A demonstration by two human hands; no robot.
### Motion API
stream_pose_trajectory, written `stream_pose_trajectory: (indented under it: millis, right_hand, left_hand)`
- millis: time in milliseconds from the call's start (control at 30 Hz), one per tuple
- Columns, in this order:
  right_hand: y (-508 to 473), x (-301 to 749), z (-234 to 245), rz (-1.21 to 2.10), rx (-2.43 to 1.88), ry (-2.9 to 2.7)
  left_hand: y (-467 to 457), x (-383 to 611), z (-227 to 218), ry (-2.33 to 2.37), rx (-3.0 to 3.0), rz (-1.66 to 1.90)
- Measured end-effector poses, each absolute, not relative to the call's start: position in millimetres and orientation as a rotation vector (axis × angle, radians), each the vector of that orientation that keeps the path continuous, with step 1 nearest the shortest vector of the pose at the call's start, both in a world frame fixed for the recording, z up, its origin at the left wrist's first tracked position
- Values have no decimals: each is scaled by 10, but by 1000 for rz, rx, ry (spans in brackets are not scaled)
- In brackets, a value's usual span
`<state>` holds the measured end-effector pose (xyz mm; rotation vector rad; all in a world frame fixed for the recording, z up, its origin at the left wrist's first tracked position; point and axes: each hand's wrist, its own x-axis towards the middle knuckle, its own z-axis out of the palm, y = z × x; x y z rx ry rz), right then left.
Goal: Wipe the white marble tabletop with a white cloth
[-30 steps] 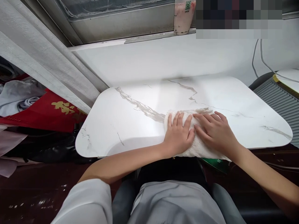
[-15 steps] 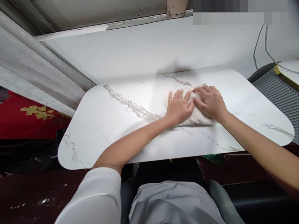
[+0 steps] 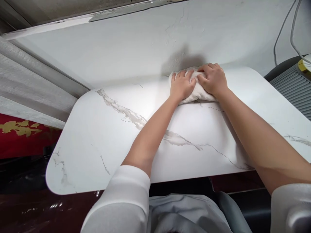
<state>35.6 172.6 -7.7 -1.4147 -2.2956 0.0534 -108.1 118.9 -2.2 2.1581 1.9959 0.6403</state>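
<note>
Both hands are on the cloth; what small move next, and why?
Probably draw the cloth toward the near edge: the left hand and right hand rest on it at the far edge of the white tabletop, close to the wall, with little room beyond.

White, rough-patched wall [image 3: 116,48]: spans the back, a soft shadow across it
Grey-brown frame [image 3: 65,9]: top left, above a pale ledge [image 3: 53,27]
Pale grey folded curtain [image 3: 31,87]: left side
Red sheet with gold print [image 3: 46,142]: below the curtain
White marble-patterned table [image 3: 85,129]: rounded corners, alongside the wall
Glossy dark-red floor [image 3: 48,213]: bright glints
Grey ribbed panel [image 3: 293,89]: right, near thin grey cables [image 3: 291,35]
</note>
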Motion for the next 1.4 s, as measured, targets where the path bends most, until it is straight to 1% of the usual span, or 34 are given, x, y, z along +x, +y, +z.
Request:
stream_pose_trajectory:
  millis: [233, 467, 800, 1100, 1233, 1400]
  right_hand:
    - [1844, 379, -156, 51, -1376, -2295]
    - [1576, 434, -172, -13, -1337, -2256]
    - [526, 664, -88, -147, -1399, -2304]
    - [-357, 1026, -40, -280, -1358, -2386]
    - [-427, 1079, -21, -275, -1340, -2393]
    - [-248, 1102, -5, -178, -1305, -2392]
  left_hand:
    - [1249, -1089, -34, 2038, 2190, 608]
    - [953, -987, 3, 2094, 2179, 535]
    - [89, -793, 9, 1962, 2262, 529]
    - [-700, -564, 6, 1821, 2351, 474]
    - [-811, -502, -9, 1848, 2344, 487]
    - [-709, -466, -27, 1868, 2345, 489]
